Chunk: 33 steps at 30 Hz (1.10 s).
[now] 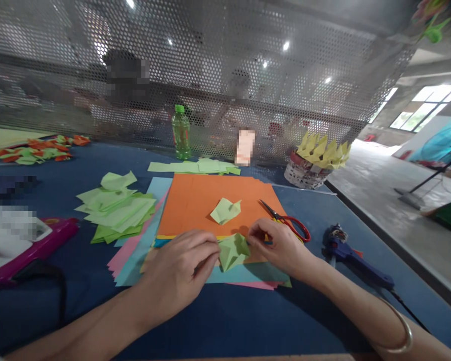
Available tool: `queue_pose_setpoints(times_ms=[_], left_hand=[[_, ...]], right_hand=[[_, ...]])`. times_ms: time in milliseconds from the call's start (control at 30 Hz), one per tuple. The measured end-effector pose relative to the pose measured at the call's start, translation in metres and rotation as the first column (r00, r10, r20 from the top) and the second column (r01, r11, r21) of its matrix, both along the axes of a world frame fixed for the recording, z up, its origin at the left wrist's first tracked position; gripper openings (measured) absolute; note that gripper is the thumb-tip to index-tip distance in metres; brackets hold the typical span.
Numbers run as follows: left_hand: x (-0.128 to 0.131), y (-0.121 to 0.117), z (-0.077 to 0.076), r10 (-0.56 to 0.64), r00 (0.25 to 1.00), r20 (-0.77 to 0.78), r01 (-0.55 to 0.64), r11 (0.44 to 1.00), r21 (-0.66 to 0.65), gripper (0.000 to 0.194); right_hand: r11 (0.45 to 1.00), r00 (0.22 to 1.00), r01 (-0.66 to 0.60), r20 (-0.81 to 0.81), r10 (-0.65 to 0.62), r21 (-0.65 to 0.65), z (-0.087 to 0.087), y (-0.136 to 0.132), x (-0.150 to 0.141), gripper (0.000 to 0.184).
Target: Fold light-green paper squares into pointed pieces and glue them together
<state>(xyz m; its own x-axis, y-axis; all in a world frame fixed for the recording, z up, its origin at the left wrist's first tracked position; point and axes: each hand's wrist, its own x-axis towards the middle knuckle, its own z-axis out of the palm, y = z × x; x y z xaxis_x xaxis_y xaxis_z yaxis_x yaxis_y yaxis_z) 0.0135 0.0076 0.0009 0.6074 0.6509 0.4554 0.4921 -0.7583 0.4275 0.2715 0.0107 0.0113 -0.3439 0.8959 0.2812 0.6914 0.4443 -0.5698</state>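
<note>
Head camera view: what are the hands at?

– Both work on one folded green paper [233,252]. It sits between them, above the near part of the coloured sheets [248,272].

– How does each hand hold it?

– The right hand [280,245] nips its right corner between thumb and forefinger. The left hand [180,263] has its fingers curled, their tips at the left edge; I cannot tell whether they pinch it.

– Which way does it point?

– One corner points down toward the wearer, a little to the left. Creases fan up from that corner, but it is nearly as wide as it is deep, so I can't call a clear long axis.

– What lies beyond the hands?

– A second green piece [225,211] on the orange sheet [195,198], its thin tip aimed up and right. Just beyond the right hand are scissors [284,219], long axis slanting, blades pointing away and left.

– And to either side?

– Right of the right hand, a glue gun [364,263] lies on the worktop [210,321], handle slanting back toward the wearer. Beyond and left of the left hand, green sheets [116,205] are heaped, corners fanned.
</note>
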Motion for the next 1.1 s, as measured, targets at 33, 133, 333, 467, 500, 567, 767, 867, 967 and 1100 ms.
queue_pose_setpoints(times_ms=[33,133,333,467,500,567,767,867,967,1100], left_hand=[[0.0001,-0.0002,0.0002,-0.001,1.0,-0.003,0.001,1.0,-0.001,0.018],[0.0002,-0.0015,0.0011,0.0,1.0,-0.018,0.0,1.0,-0.005,0.019],[-0.0001,-0.0035,0.0031,-0.017,0.999,-0.035,0.018,1.0,0.019,0.018],[0.0003,-0.0029,0.0027,-0.009,0.999,-0.041,0.01,0.999,0.033,0.019],[0.0004,-0.0028,0.0025,-0.005,0.999,-0.04,0.006,0.999,0.039,0.019],[0.0007,-0.0029,0.0024,-0.006,0.999,-0.039,0.008,0.999,0.051,0.02],[-0.0009,-0.0035,0.0013,-0.049,0.994,-0.1,0.058,0.995,0.087,0.032],[-0.0026,-0.0021,-0.0014,-0.05,0.988,-0.148,0.062,0.995,0.078,0.039],[-0.0037,-0.0001,-0.0041,-0.059,0.98,-0.191,0.07,0.996,0.052,0.042],[-0.0037,0.0013,-0.0055,-0.05,0.979,-0.198,0.059,0.997,0.041,0.043]], right_hand=[[1.0,1.0,0.004,0.003,-0.004,-0.002,0.0001,0.0,0.0001,0.005],[1.0,1.0,0.018,0.022,-0.018,-0.012,0.0008,-0.0005,-0.0004,0.008],[0.995,0.994,0.043,0.106,-0.033,-0.095,0.0036,-0.0012,-0.0031,0.011],[0.992,0.987,0.056,0.159,-0.038,-0.111,0.0044,-0.0014,-0.0036,0.01],[0.993,0.985,0.055,0.168,-0.036,-0.107,0.0045,-0.0015,-0.0036,0.01],[0.994,0.984,0.048,0.177,-0.029,-0.102,0.0043,-0.0018,-0.0035,0.009],[0.995,0.988,0.028,0.156,-0.013,-0.092,-0.0008,-0.002,-0.0031,0.008],[0.996,0.992,0.013,0.125,-0.002,-0.09,-0.0031,-0.0017,-0.0029,0.008],[0.997,0.995,0.005,0.096,0.003,-0.082,-0.0033,-0.0018,-0.0032,0.008],[0.997,0.997,0.003,0.082,0.003,-0.072,-0.0031,-0.0024,-0.004,0.009]])
